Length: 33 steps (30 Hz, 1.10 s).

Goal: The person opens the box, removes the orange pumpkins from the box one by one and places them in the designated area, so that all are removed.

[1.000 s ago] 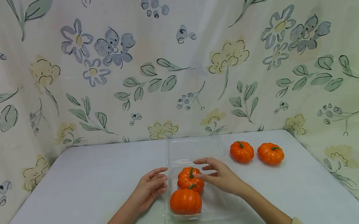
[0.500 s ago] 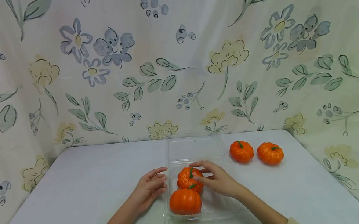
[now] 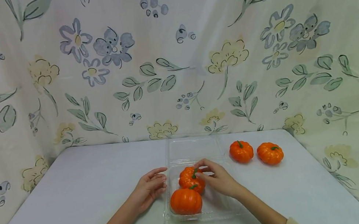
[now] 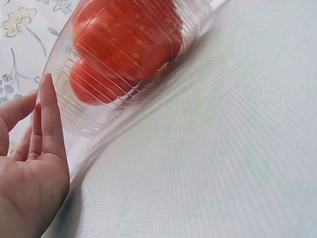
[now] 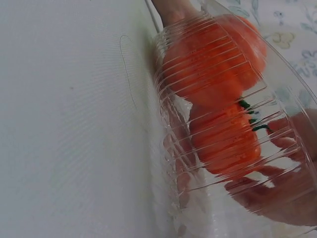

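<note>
A clear plastic clamshell box [image 3: 221,207] lies with its lid [image 3: 193,148] folded back. Along its left side sit two small orange pumpkins, a smooth front pumpkin [image 3: 185,202] and a ribbed back pumpkin [image 3: 187,181] with a green stem. My right hand [image 3: 219,181] reaches over the box and holds the back pumpkin by its right side, thumb close to the stem. Through the ribbed wall, the right wrist view shows the fingers [image 5: 277,193] beside that pumpkin. My left hand [image 3: 150,189] stays at the box's left wall, fingers extended; in the left wrist view a fingertip [image 4: 47,82] overlaps the rim.
Two more orange pumpkins, one nearer [image 3: 241,152] and one further right [image 3: 270,153], sit right of the lid on the white table [image 3: 106,172]. Behind the table hangs a floral curtain [image 3: 165,102].
My right hand first shifted left onto the back pumpkin, then slightly right; the pumpkin has moved a little right and its stem leans right. The left hand has stayed in place.
</note>
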### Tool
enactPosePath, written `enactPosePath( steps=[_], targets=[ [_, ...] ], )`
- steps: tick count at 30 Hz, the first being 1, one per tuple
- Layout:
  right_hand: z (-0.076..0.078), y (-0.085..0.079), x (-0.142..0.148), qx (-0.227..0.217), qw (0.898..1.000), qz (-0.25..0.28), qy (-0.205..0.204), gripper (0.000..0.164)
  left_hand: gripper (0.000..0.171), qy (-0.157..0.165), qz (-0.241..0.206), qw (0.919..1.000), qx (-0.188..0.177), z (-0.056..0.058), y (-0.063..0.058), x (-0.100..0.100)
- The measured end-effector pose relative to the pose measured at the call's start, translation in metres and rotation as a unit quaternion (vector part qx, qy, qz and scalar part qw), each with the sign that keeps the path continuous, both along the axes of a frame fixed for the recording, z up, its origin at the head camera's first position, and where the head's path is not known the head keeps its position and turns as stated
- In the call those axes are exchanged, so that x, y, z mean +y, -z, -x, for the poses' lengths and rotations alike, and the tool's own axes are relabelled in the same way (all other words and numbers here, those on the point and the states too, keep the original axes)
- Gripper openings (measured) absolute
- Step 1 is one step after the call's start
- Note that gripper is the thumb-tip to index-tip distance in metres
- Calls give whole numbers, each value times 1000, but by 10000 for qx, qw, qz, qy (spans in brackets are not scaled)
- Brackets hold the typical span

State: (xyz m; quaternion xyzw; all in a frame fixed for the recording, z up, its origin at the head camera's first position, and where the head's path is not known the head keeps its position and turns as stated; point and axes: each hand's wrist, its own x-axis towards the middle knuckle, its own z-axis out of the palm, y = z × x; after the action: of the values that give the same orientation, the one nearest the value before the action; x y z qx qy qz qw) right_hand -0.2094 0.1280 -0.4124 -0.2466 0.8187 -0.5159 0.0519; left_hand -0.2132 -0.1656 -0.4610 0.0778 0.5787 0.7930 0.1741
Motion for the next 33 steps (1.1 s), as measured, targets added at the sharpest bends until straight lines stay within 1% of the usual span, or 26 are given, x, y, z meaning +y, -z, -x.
enactPosePath(
  steps=[3,10,14,19,24,28,33],
  targets=[
    [0,0,1,2,10000,49,70,16,39,-6,24,10000,10,0,0,0],
    [0,-3,3,134,9999,9,104,12,36,139,-103,9996,231,-1,1,-2],
    [1,-6,8,187,9998,-74,84,12,36,135,-100,9997,198,0,2,-2],
    [4,-10,15,28,9998,-207,-40,12,40,85,-49,9999,140,0,2,-2],
    [6,-10,21,-266,9991,-304,-151,14,39,59,-43,9999,107,0,1,-1],
    [8,-10,23,-440,9980,-387,-233,21,39,1,-46,10000,23,0,-1,0],
    [9,-10,26,-505,9968,-479,-392,42,41,-62,-66,10000,-28,-2,-2,1]
  ],
)
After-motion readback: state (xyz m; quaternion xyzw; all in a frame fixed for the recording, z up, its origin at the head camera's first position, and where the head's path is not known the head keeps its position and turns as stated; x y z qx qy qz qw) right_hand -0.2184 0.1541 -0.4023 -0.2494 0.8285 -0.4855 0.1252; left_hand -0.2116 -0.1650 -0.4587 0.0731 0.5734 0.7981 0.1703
